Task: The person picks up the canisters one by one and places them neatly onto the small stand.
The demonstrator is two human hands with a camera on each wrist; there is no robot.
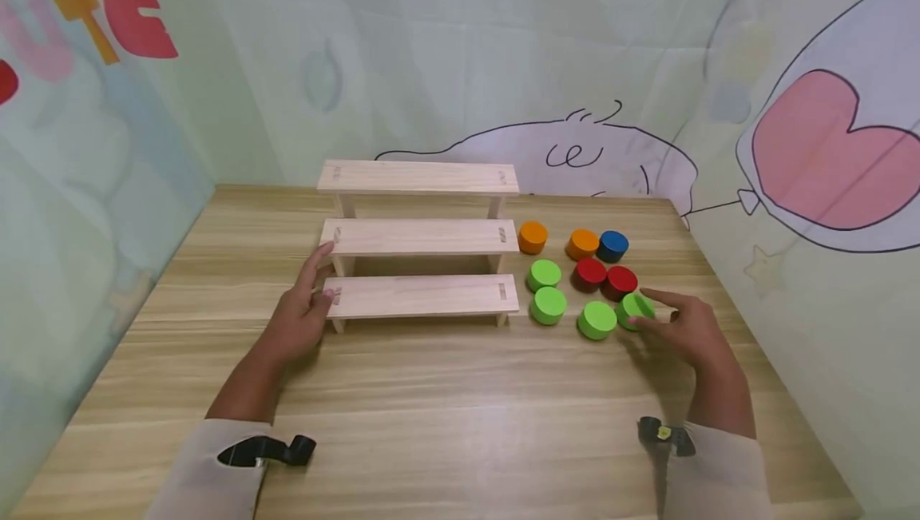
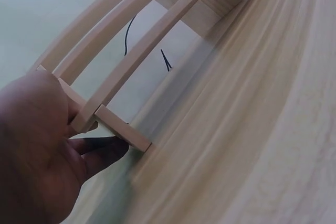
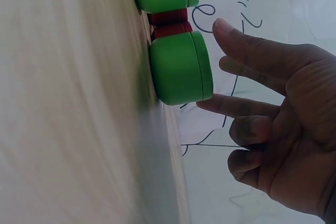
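Observation:
A three-tier stand of pale wood (image 1: 424, 296) is on the table, its steps rising toward the back. My left hand (image 1: 302, 316) grips the stand's left end, thumb on the lowest step and a finger at the middle one. In the left wrist view, fingers (image 2: 105, 156) curl by the stand's end piece (image 2: 123, 128). My right hand (image 1: 686, 332) is around the rightmost small round green tub (image 1: 636, 311), thumb and forefinger spread. The right wrist view shows the thumb (image 3: 247, 40) apart from the green tub (image 3: 178, 69), with a fingertip at its rim.
Right of the stand sit more green tubs (image 1: 597, 320), two red tubs (image 1: 590, 274), two orange ones (image 1: 533, 237) and a blue one (image 1: 613, 246). A printed cloth backdrop (image 1: 460, 65) rises behind the wood-grain table (image 1: 431, 424) and along both sides.

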